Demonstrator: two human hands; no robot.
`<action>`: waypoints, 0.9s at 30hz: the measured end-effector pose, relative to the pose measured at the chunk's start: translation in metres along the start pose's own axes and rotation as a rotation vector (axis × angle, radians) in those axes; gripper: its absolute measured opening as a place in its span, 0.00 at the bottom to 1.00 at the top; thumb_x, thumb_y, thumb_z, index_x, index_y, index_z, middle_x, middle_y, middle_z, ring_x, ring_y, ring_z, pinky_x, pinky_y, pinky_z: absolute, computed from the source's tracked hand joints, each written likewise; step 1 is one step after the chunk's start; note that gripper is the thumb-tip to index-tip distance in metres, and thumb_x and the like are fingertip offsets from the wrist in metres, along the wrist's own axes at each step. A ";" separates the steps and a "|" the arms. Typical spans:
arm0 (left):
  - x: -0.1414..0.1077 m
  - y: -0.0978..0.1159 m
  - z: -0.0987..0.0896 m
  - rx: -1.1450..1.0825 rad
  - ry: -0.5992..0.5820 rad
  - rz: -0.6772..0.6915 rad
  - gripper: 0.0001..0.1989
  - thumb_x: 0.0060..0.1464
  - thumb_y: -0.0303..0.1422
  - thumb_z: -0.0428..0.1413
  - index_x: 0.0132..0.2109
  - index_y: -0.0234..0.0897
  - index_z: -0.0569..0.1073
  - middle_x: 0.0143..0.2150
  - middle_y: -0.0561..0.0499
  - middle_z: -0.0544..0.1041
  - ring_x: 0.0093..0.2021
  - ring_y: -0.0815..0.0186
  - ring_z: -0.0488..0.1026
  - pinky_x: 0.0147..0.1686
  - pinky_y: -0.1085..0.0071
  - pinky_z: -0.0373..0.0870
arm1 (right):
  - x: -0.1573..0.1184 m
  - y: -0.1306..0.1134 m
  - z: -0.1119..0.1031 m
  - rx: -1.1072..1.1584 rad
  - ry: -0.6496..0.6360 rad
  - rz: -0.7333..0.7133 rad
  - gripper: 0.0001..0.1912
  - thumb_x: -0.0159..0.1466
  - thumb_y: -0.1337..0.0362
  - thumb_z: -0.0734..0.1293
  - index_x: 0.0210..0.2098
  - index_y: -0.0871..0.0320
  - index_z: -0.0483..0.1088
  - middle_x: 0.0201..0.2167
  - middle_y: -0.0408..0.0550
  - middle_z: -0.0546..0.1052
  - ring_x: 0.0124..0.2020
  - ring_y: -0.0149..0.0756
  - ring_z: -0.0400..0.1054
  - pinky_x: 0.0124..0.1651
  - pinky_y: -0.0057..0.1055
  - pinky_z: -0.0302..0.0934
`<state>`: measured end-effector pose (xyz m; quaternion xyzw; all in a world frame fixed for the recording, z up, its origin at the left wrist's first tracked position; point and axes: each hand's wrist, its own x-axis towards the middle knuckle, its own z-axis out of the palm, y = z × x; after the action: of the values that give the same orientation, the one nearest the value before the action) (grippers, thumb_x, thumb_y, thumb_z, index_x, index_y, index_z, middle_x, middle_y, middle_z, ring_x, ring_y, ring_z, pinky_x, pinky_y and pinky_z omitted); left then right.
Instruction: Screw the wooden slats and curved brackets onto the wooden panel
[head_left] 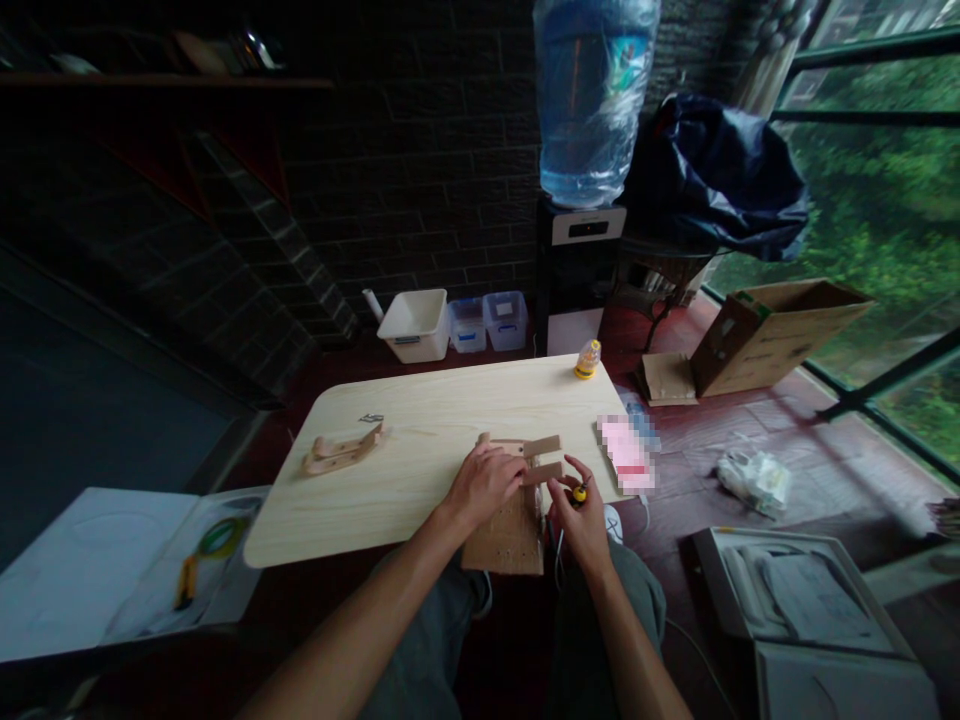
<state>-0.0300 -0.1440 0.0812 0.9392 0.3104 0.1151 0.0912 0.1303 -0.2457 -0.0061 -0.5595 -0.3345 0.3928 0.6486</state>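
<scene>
My left hand [484, 482] grips a light wooden part [541, 447], with its fingers curled over it. Two flat wooden arms of that part stick out to the right. A brown cardboard piece [504, 535] lies under the hand and overhangs the near table edge. Just right of the wooden part, my right hand [581, 515] is closed around a screwdriver [579, 494] with a yellow and black handle; its tip is hidden. Two curved wooden pieces [345, 452] rest on the left side of the table, near a few small dark screws [371, 418].
The pale wooden table [420, 400] bears a yellow-capped clear container [588, 360] at its far right corner. A pink blurred item [625, 455] lies at the right edge. An open white box [187, 560] stands at left; another open box [802, 590] sits right on the floor.
</scene>
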 end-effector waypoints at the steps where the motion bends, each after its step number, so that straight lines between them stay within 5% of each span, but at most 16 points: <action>1: 0.000 0.000 0.000 0.004 0.002 0.001 0.03 0.59 0.27 0.59 0.39 0.41 0.77 0.38 0.52 0.81 0.42 0.61 0.76 0.56 0.57 0.65 | -0.001 -0.001 -0.001 -0.032 0.046 -0.025 0.33 0.62 0.49 0.71 0.63 0.53 0.63 0.44 0.51 0.79 0.22 0.29 0.66 0.25 0.30 0.64; 7: -0.003 -0.003 0.007 0.002 0.048 0.004 0.05 0.58 0.27 0.60 0.41 0.41 0.77 0.41 0.51 0.82 0.43 0.61 0.77 0.54 0.59 0.67 | 0.000 -0.029 -0.010 -0.362 0.305 -0.275 0.17 0.65 0.49 0.68 0.44 0.56 0.76 0.35 0.50 0.78 0.34 0.38 0.70 0.38 0.34 0.66; 10: -0.005 -0.004 0.008 0.021 0.055 -0.013 0.07 0.58 0.27 0.60 0.43 0.41 0.77 0.42 0.50 0.81 0.44 0.60 0.77 0.54 0.59 0.67 | 0.009 -0.053 -0.010 -0.468 0.098 -0.315 0.17 0.67 0.50 0.65 0.41 0.56 0.78 0.37 0.50 0.81 0.39 0.40 0.73 0.43 0.34 0.67; 15: -0.005 -0.005 0.005 0.065 0.068 -0.026 0.04 0.59 0.28 0.58 0.40 0.40 0.77 0.38 0.49 0.81 0.43 0.59 0.77 0.53 0.59 0.68 | 0.016 -0.076 0.011 -0.785 -0.189 -0.183 0.14 0.68 0.57 0.65 0.46 0.53 0.79 0.41 0.48 0.84 0.41 0.39 0.77 0.44 0.30 0.64; 21: -0.010 -0.010 0.005 0.052 0.067 -0.080 0.08 0.59 0.28 0.58 0.46 0.39 0.79 0.41 0.46 0.81 0.44 0.58 0.77 0.50 0.61 0.71 | 0.008 -0.072 0.044 -1.147 -0.207 -0.062 0.14 0.68 0.61 0.66 0.51 0.46 0.78 0.41 0.48 0.84 0.42 0.40 0.77 0.42 0.29 0.61; 27: -0.015 -0.016 0.009 0.023 0.094 -0.104 0.08 0.59 0.29 0.59 0.45 0.41 0.79 0.40 0.47 0.80 0.43 0.58 0.77 0.48 0.62 0.72 | 0.008 -0.073 0.055 -1.202 -0.166 -0.033 0.13 0.71 0.59 0.63 0.50 0.47 0.77 0.39 0.49 0.83 0.41 0.40 0.77 0.39 0.28 0.58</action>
<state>-0.0481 -0.1418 0.0664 0.9164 0.3638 0.1507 0.0717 0.0962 -0.2176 0.0740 -0.7900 -0.5561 0.1672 0.1967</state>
